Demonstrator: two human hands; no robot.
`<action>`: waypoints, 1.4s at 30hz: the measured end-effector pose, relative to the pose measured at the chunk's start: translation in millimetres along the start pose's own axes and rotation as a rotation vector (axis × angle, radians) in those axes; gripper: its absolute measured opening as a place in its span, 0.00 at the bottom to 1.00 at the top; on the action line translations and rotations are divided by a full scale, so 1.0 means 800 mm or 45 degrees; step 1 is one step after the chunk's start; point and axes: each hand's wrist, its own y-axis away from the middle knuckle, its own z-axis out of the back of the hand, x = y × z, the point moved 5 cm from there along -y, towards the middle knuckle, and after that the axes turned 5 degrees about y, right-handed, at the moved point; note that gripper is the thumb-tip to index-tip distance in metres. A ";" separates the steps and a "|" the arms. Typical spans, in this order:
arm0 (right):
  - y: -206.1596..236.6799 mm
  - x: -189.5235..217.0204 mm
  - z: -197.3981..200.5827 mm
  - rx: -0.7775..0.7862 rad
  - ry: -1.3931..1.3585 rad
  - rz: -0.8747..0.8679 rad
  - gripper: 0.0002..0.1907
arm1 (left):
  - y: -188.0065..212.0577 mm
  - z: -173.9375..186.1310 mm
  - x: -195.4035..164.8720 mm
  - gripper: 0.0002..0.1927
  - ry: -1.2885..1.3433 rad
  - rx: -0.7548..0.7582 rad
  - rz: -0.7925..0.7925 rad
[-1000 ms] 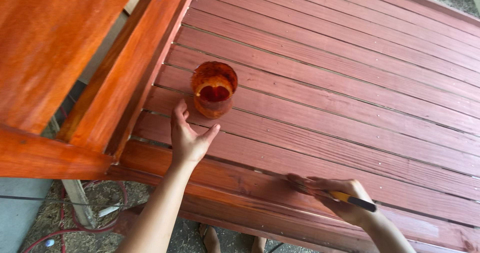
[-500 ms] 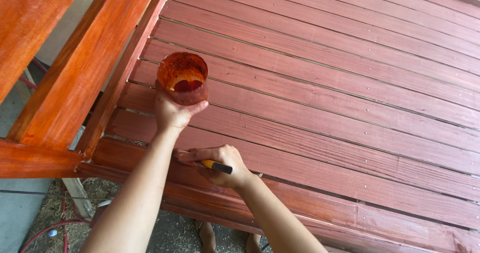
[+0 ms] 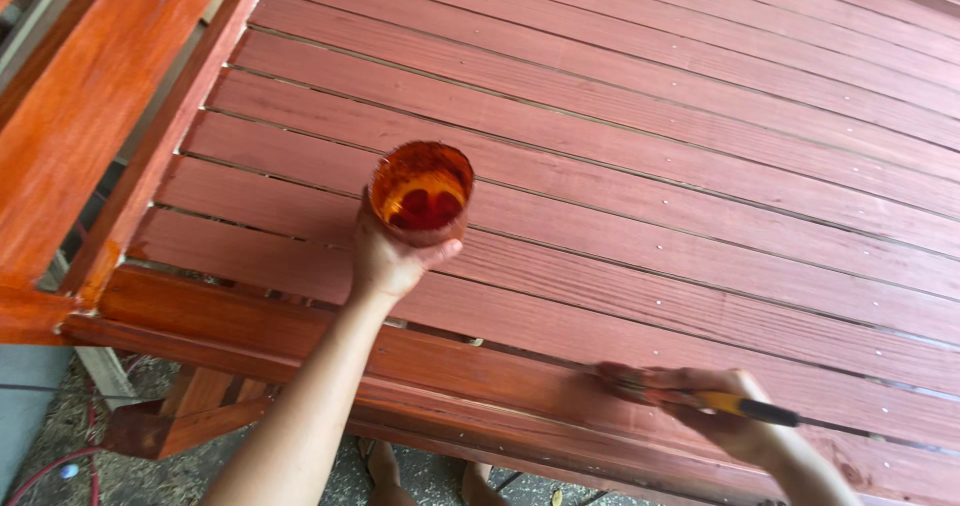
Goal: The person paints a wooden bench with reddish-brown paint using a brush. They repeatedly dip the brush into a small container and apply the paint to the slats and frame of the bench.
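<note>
Two hands in play. Nearest, a brush [image 3: 690, 398] is pinched in the right hand [image 3: 735, 416], fingers closed on the yellow-and-black handle, bristles laid on the front edge board [image 3: 480, 366] of the slatted wooden platform [image 3: 650, 166]. Left hand [image 3: 392, 261] is wrapped around a clear cup [image 3: 422, 191] of reddish-orange stain, cup base on or just above a slat, cannot tell which. Slats further back read evenly red-brown, judged already coated. Front edge looks glossier and patchy, judged in progress. Orange frame rail [image 3: 90, 116] at far left also appears stained.
</note>
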 end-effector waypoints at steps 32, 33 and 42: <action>-0.039 0.133 -0.111 0.175 -0.252 0.222 0.12 | 0.095 0.009 0.004 0.51 0.181 0.114 -0.013; -0.054 0.154 -0.123 0.168 -0.221 0.385 0.12 | 0.099 0.020 0.003 0.49 0.175 0.066 -0.011; -0.148 0.263 -0.210 0.411 -0.799 0.450 0.21 | 0.101 0.047 -0.016 0.34 0.259 -0.147 0.157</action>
